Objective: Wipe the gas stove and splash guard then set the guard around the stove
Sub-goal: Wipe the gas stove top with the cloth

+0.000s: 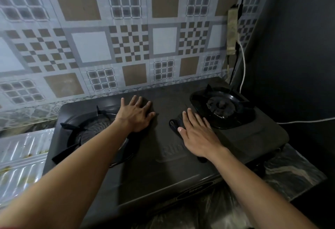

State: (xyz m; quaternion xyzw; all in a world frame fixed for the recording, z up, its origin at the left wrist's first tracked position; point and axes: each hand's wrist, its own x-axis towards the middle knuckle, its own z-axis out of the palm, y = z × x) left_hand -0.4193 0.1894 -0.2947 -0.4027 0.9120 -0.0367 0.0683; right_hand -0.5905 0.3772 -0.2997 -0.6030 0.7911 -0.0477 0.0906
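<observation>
A black two-burner gas stove (163, 170) fills the middle of the head view. My left hand (136, 114) lies flat and open on the stove top, just right of the left burner (94, 132), fingers spread toward the wall. My right hand (197, 134) presses flat on a dark cloth (175, 122) that lies on the stove top beside the right burner (221, 105). Only a small edge of the cloth shows past the fingers. The silvery ribbed splash guard (21, 152) sits at the left of the stove, stained in places.
A patterned tiled wall (126, 47) rises right behind the stove. A power strip (232, 33) hangs at its right end, with a white cable (243, 65) running down behind the right burner. A dark wall (299, 47) closes the right side. The stove stands on a marbled counter (290, 170).
</observation>
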